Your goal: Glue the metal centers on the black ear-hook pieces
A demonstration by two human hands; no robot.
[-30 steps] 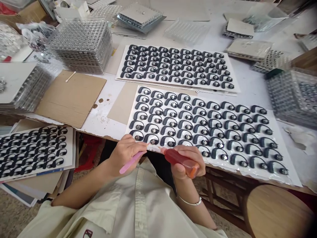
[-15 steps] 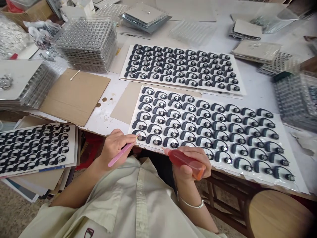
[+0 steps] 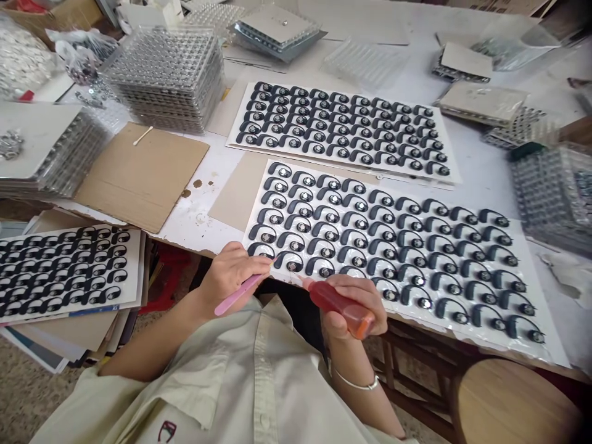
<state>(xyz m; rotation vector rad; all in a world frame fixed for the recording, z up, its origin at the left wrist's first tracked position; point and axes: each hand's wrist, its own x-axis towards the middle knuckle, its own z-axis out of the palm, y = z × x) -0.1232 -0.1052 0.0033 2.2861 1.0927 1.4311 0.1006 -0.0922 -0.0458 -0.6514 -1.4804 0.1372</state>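
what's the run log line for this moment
left hand: holds pink stick | right hand: holds red bottle | cotton swab: on cardboard | black curved pieces: in rows

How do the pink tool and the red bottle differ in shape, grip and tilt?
The pink tool is slim; the red bottle is much thicker and has an orange end.
The left hand holds the pink tool; the right hand grips the red bottle.
The pink tool slopes up rightward in view, the red bottle up leftward.
Both are held at the near edge of the nearer sheet.
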